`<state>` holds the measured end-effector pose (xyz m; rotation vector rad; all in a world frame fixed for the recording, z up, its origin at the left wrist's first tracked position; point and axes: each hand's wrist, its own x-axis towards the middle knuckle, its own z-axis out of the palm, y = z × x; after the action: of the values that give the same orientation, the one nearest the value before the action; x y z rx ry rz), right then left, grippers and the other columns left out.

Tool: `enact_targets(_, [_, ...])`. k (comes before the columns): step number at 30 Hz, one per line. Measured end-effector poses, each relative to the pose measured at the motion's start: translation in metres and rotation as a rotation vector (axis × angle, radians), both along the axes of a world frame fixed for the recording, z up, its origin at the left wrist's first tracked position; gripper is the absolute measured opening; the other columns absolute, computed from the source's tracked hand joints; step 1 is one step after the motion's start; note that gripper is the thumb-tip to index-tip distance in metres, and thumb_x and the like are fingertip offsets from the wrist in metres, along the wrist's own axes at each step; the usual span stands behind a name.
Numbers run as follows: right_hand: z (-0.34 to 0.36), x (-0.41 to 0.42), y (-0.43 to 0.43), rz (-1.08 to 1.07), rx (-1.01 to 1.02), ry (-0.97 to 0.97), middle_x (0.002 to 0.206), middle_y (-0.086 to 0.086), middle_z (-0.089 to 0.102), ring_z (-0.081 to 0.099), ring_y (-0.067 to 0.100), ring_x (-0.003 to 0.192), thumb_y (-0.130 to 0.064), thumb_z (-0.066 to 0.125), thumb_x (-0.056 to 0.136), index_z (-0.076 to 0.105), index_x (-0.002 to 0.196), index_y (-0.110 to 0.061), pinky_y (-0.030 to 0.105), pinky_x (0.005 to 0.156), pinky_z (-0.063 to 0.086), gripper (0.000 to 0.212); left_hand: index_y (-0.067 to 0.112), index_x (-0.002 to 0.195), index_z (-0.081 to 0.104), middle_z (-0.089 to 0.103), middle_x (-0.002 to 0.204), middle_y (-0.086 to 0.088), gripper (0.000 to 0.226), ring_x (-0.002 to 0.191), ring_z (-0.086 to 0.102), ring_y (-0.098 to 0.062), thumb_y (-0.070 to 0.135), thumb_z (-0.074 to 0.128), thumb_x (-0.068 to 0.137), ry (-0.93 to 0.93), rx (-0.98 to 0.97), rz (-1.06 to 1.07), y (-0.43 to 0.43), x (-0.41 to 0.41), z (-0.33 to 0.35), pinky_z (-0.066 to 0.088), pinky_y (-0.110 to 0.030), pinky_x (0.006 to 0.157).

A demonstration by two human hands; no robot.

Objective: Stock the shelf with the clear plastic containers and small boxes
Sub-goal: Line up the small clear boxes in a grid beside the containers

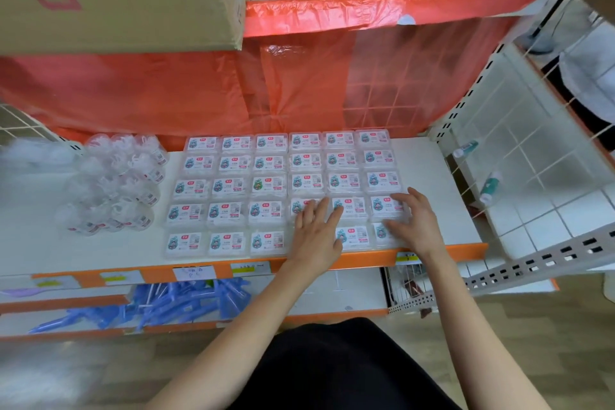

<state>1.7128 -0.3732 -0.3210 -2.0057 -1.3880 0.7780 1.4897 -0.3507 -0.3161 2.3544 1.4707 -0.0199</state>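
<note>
I have my left hand (316, 226) and right hand (414, 221), fingers spread, resting on the front-right small boxes (233, 186) laid in a grid on the shelf (429, 176), apparently squaring rows; next I should nudge them flush without disturbing neighbours.

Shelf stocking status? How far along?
Done: small boxes laid in a neat grid on the shelf; clear containers clustered at its left. In hand: left hand and right hand rest flat on the front-right boxes, apparently squaring them up. Left: likely just that tidying; bare shelf shows right of the grid.
</note>
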Motion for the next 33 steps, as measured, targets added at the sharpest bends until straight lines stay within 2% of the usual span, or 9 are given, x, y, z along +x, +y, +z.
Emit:
enact_targets(6, [-0.001,-0.006,0.001,-0.002,-0.038,-0.014,0.158,0.012,0.025,0.026,0.021,0.145,-0.005,0.075,0.079,0.05,0.138,-0.012,0.017,0.106,0.019,0.064,0.023,0.154,0.019,0.007,0.162,-0.005,0.064,0.148,0.002,-0.03,0.033,0.048,0.098,-0.053,0.011,0.016,0.001,0.0,0.003,0.002,-0.044,0.12])
enact_targets(10, [0.007,-0.007,0.0,0.009,-0.038,-0.084,0.159,0.013,0.023,0.03,0.027,0.144,-0.015,0.08,0.077,0.052,0.135,-0.016,0.036,0.115,0.025,0.065,0.02,0.15,0.03,0.018,0.159,-0.004,0.058,0.147,0.009,-0.022,0.034,0.051,0.097,-0.129,0.015,0.031,0.007,-0.003,0.014,0.004,-0.035,0.118])
enact_targets(13, [0.015,-0.016,0.0,0.022,0.059,-0.108,0.157,0.015,0.027,0.047,0.027,0.129,-0.031,0.075,0.077,0.057,0.131,-0.019,0.048,0.115,0.03,0.058,0.02,0.15,0.031,0.017,0.16,-0.004,0.057,0.148,0.007,-0.02,0.033,0.05,0.098,-0.176,0.053,0.061,0.01,-0.014,0.022,0.004,-0.033,0.118])
enact_targets(17, [0.03,-0.057,0.009,0.079,0.243,-0.061,0.149,0.014,0.039,0.042,0.025,0.134,-0.034,0.061,0.077,0.063,0.123,-0.016,0.054,0.109,0.037,0.05,0.02,0.148,0.035,0.018,0.161,-0.004,0.054,0.148,0.009,-0.021,0.031,0.049,0.097,-0.208,0.133,0.178,0.012,-0.052,0.029,0.006,-0.034,0.119])
enact_targets(20, [0.034,-0.103,0.022,0.161,0.31,-0.035,0.143,0.012,0.045,0.044,0.028,0.133,-0.028,0.059,0.08,0.064,0.119,-0.015,0.047,0.108,0.04,0.042,0.018,0.147,0.038,0.02,0.16,-0.005,0.052,0.148,0.011,-0.022,0.029,0.051,0.097,-0.225,0.182,0.296,0.008,-0.093,0.036,0.006,-0.034,0.118])
enact_targets(23, [0.039,-0.161,0.03,0.281,0.322,-0.021,0.136,0.014,0.051,0.048,0.026,0.125,-0.014,0.063,0.084,0.065,0.117,-0.009,0.006,0.103,0.027,0.033,0.018,0.144,0.042,0.024,0.159,-0.005,0.051,0.147,0.016,-0.022,0.027,0.053,0.096,-0.241,0.242,0.422,-0.004,-0.146,0.042,0.01,-0.035,0.118])
enact_targets(24, [0.041,-0.184,0.032,0.323,0.334,-0.028,0.133,0.015,0.053,0.05,0.026,0.121,-0.01,0.063,0.084,0.065,0.116,-0.008,0.001,0.098,0.023,0.032,0.018,0.143,0.044,0.025,0.158,-0.005,0.05,0.146,0.018,-0.023,0.026,0.054,0.095,-0.236,0.268,0.454,-0.009,-0.165,0.043,0.011,-0.034,0.117])
enact_targets(28, [0.048,-0.279,0.025,0.506,0.361,-0.017,0.125,0.009,0.058,0.052,0.025,0.117,-0.015,0.058,0.083,0.062,0.118,-0.01,0.025,0.1,0.034,0.035,0.014,0.138,0.05,0.033,0.155,-0.009,0.047,0.143,0.027,-0.028,0.026,0.056,0.093,-0.204,0.331,0.567,-0.033,-0.255,0.044,0.019,-0.038,0.114])
enact_targets(33, [0.045,-0.398,0.014,0.578,0.386,-0.01,0.125,0.007,0.058,0.052,0.026,0.12,-0.009,0.066,0.083,0.06,0.12,-0.01,0.031,0.1,0.037,0.038,0.009,0.13,0.057,0.042,0.147,-0.015,0.045,0.137,0.036,-0.034,0.02,0.064,0.087,-0.175,0.398,0.659,-0.064,-0.379,0.043,0.028,-0.045,0.11])
